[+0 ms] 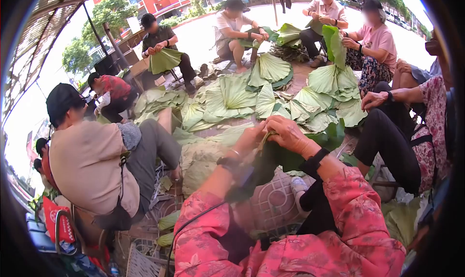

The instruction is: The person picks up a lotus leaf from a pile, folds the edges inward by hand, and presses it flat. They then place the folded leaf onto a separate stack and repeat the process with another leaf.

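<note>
Both my hands are raised in front of me, close together at the middle of the view. My left hand (250, 137) is closed, its fingers pinching the gathered edge of a large lotus leaf (267, 161). Against it, my right hand (289, 135) is closed on the same leaf, with the fingers bent over. The dark green leaf hangs below my hands and spreads out to the right behind my wrist. Its left part is blurred. Just beyond my hands lies a broad pile of pale green lotus leaves (232, 95) on the ground.
Several people sit in a ring around the pile, some holding leaves. A person in a tan shirt (92, 163) is close on my left; a person in a floral top (432, 126) sits close on my right. A red bag (57, 219) and woven stool (143, 260) stand at lower left.
</note>
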Demonstrator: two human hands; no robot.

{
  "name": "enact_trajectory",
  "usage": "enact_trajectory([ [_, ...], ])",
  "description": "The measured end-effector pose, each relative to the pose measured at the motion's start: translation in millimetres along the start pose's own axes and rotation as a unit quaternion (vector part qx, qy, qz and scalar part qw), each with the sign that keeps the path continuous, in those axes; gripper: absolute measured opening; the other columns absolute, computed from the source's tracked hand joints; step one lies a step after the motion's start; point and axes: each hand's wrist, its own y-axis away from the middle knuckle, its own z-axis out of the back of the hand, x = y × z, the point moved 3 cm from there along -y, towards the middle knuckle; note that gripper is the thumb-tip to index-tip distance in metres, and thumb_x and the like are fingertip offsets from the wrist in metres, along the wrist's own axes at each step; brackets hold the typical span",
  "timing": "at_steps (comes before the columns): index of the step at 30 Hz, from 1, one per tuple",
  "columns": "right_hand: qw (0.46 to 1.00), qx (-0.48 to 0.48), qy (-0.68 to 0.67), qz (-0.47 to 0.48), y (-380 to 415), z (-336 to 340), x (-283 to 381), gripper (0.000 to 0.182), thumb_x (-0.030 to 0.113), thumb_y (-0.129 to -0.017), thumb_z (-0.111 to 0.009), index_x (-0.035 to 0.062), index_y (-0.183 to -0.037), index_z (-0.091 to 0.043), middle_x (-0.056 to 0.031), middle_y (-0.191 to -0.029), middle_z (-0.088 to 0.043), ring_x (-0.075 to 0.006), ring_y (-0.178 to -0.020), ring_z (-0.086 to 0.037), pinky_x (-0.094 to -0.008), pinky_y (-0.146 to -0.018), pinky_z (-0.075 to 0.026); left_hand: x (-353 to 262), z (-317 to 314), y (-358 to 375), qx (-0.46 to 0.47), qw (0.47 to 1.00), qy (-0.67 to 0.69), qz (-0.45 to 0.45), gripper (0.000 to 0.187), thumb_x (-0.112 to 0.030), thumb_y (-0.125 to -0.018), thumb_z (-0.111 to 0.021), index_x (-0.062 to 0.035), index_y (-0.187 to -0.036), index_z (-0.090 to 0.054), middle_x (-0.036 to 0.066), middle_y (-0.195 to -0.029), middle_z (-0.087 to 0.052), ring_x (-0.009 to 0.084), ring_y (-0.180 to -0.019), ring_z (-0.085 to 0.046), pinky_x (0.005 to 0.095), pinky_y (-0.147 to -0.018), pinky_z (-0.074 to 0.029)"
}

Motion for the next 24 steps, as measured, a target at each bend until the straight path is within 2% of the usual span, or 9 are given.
enact_trajectory([
  [3, 0.997, 0.048, 0.002, -0.061, 2.8, 1.7, -5.6, 0.027, 0.011, -0.062, -0.068, 0.0054, -0.083, -0.051, -0.0122, -0.082, -0.056, -0.0329, -0.083, -0.054, -0.0377, -0.069, -0.046, -8.3, -8.2, 7.8, 0.012, 0.996, -0.001, 0.090, 0.038, -0.033, -0.084, -0.055, 0.0006, -0.102, -0.058, 0.007, -0.076, -0.059, 0.0097, -0.073, -0.052, 0.0274, -0.065, -0.044],
  [6, 0.990, 0.060, 0.006, -0.126, 5.3, 0.8, -15.1, 0.027, 0.014, -0.063, -0.068, 0.0057, -0.083, -0.051, -0.0117, -0.078, -0.056, -0.0332, -0.082, -0.054, -0.0382, -0.069, -0.045, 12.0, -16.3, 2.3, 0.041, 0.994, -0.060, -0.080, 0.037, -0.028, -0.079, -0.058, -0.0010, -0.104, -0.056, 0.013, -0.082, -0.061, 0.0163, -0.079, -0.057, 0.0309, -0.070, -0.045],
  [9, 0.996, 0.047, 0.017, -0.080, 7.0, -4.6, -11.4, 0.030, 0.016, -0.063, -0.068, 0.0069, -0.086, -0.053, -0.0115, -0.079, -0.056, -0.0327, -0.082, -0.054, -0.0380, -0.070, -0.044, 44.4, -15.2, -15.6, -0.006, 0.931, -0.332, -0.149, 0.034, -0.022, -0.074, -0.061, -0.0014, -0.102, -0.058, 0.018, -0.086, -0.062, 0.0228, -0.082, -0.061, 0.0325, -0.072, -0.045],
  [10, 0.995, -0.029, 0.093, 0.012, 0.7, -1.5, -0.8, 0.035, 0.018, -0.061, -0.070, 0.0071, -0.090, -0.054, -0.0127, -0.079, -0.055, -0.0322, -0.082, -0.054, -0.0387, -0.072, -0.044, 38.1, -18.7, -13.8, -0.016, 0.940, -0.317, -0.127, 0.034, -0.021, -0.074, -0.062, -0.0014, -0.101, -0.058, 0.018, -0.087, -0.062, 0.0245, -0.082, -0.061, 0.0327, -0.072, -0.046],
  [12, 0.991, -0.090, 0.095, -0.020, -3.9, -1.5, 2.6, 0.034, 0.023, -0.066, -0.068, 0.0045, -0.092, -0.055, -0.0156, -0.082, -0.057, -0.0335, -0.083, -0.055, -0.0387, -0.073, -0.044, 27.8, -18.6, -4.4, -0.040, 0.954, -0.287, -0.079, 0.033, -0.019, -0.072, -0.062, -0.0015, -0.099, -0.058, 0.018, -0.091, -0.063, 0.0280, -0.083, -0.062, 0.0332, -0.072, -0.046],
  [15, 0.956, 0.016, 0.010, -0.291, -0.8, -3.6, 13.5, 0.039, 0.032, -0.072, -0.064, 0.0005, -0.093, -0.056, -0.0199, -0.090, -0.058, -0.0372, -0.086, -0.054, -0.0386, -0.075, -0.044, 33.7, -8.8, -4.6, -0.114, 0.954, -0.269, -0.064, 0.032, -0.013, -0.070, -0.065, 0.0004, -0.097, -0.059, 0.013, -0.084, -0.064, 0.0170, -0.074, -0.061, 0.0288, -0.065, -0.047],
  [19, 0.933, 0.079, -0.078, -0.343, 8.4, -31.6, 0.5, 0.056, 0.044, -0.074, -0.062, -0.0030, -0.103, -0.054, -0.0240, -0.098, -0.058, -0.0366, -0.095, -0.055, -0.0380, -0.081, -0.043, 34.9, -2.1, -2.3, -0.198, 0.974, 0.109, 0.020, 0.032, -0.011, -0.072, -0.068, 0.0039, -0.098, -0.057, 0.007, -0.079, -0.061, 0.0103, -0.069, -0.056, 0.0240, -0.057, -0.046],
  [22, 0.961, 0.063, -0.166, -0.211, -0.3, -39.7, -1.2, 0.061, 0.046, -0.074, -0.062, -0.0033, -0.109, -0.051, -0.0231, -0.098, -0.059, -0.0328, -0.099, -0.055, -0.0378, -0.083, -0.042, 30.6, 1.8, -7.3, -0.171, 0.961, 0.216, -0.008, 0.028, -0.012, -0.078, -0.063, 0.0014, -0.100, -0.053, 0.007, -0.085, -0.059, 0.0143, -0.070, -0.057, 0.0245, -0.057, -0.047],
  [24, 0.971, 0.095, -0.108, -0.190, -4.9, -34.2, -5.4, 0.058, 0.041, -0.074, -0.064, -0.0029, -0.109, -0.049, -0.0201, -0.097, -0.060, -0.0292, -0.096, -0.057, -0.0353, -0.081, -0.044, 23.2, 1.8, -8.3, -0.132, 0.959, 0.247, -0.039, 0.026, -0.014, -0.081, -0.061, -0.0003, -0.100, -0.052, 0.008, -0.088, -0.059, 0.0167, -0.072, -0.058, 0.0249, -0.058, -0.048],
])
